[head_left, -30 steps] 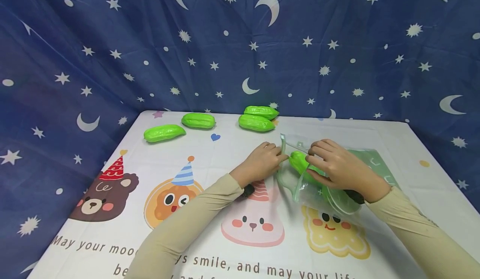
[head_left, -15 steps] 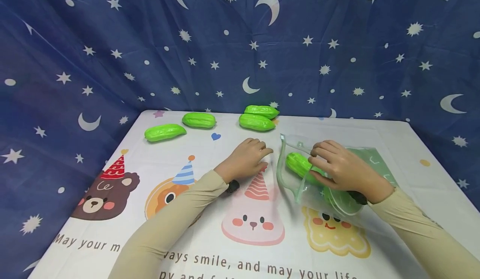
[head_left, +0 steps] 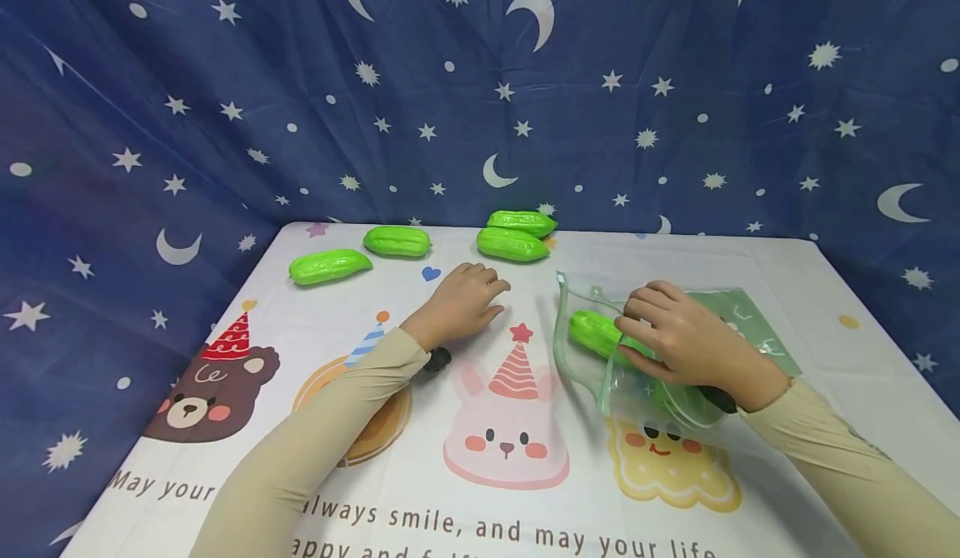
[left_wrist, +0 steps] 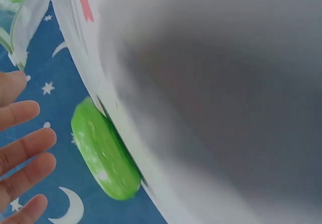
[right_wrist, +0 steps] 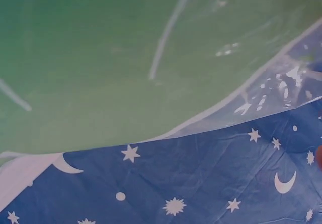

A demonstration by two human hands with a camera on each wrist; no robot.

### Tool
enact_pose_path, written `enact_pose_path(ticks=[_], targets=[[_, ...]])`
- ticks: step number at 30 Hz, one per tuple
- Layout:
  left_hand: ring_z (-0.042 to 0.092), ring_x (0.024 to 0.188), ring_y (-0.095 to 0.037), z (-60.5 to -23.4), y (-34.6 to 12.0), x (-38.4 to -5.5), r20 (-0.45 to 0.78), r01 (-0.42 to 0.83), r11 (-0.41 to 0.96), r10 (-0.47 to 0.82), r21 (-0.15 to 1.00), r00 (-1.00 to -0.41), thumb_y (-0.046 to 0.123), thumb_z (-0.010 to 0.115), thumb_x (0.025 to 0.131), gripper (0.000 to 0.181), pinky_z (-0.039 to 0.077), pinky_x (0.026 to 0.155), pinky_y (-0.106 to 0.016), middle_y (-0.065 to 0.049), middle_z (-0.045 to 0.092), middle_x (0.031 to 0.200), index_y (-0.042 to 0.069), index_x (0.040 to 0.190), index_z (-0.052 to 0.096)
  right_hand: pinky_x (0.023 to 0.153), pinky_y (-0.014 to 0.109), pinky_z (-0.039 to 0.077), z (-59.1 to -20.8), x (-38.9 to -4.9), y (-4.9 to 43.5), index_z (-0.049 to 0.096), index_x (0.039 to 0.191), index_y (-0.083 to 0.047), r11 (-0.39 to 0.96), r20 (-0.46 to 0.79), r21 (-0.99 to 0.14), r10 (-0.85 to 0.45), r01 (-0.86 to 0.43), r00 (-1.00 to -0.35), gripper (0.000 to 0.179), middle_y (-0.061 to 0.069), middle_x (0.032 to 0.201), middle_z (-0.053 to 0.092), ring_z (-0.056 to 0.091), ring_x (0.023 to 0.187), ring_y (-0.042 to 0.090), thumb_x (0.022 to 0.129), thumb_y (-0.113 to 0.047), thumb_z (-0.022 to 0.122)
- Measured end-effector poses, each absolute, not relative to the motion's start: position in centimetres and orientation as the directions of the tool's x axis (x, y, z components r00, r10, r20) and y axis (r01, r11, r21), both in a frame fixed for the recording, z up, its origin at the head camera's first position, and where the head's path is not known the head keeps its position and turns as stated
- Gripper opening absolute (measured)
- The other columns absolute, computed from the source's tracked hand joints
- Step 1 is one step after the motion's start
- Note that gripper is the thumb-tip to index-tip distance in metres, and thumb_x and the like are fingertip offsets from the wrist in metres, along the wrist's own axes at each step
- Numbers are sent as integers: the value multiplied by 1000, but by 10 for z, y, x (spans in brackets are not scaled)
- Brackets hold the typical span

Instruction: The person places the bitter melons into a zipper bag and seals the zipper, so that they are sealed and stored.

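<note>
One dark-blue curtain, facing me and along my left, creased, bearing white moons and stars. One white tablecloth, printed: cartoon faces, lettering. Light: even.

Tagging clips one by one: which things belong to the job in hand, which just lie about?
In the job:
- clear green plastic bag, held by the right hand
- cucumber-shaped vegetable inside it
- four loose matching vegetables, probably
- left hand, holding nothing

Just lying about:
- printed tablecloth
- starry curtain
</note>
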State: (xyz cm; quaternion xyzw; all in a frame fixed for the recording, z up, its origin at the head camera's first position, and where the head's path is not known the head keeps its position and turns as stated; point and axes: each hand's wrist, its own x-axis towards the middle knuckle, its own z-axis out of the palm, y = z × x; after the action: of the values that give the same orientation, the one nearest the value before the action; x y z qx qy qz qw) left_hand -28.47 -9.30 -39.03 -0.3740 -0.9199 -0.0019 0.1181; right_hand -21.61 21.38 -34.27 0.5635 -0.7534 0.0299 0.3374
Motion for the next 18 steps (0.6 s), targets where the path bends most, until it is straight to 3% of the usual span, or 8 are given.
enact_pose_path(ticks=[18], targets=[[57, 106, -29, -373, -112, -332, 198, 613, 772, 636, -167, -746, 29, 58, 91, 39, 43, 97, -43, -12, 62, 112, 8, 124, 56, 76, 43, 45, -345, -211, 221, 59, 82, -5, 433, 538, 335, -817, -837, -207, 42, 5, 71, 56, 53, 73, 24, 98, -35, 33]])
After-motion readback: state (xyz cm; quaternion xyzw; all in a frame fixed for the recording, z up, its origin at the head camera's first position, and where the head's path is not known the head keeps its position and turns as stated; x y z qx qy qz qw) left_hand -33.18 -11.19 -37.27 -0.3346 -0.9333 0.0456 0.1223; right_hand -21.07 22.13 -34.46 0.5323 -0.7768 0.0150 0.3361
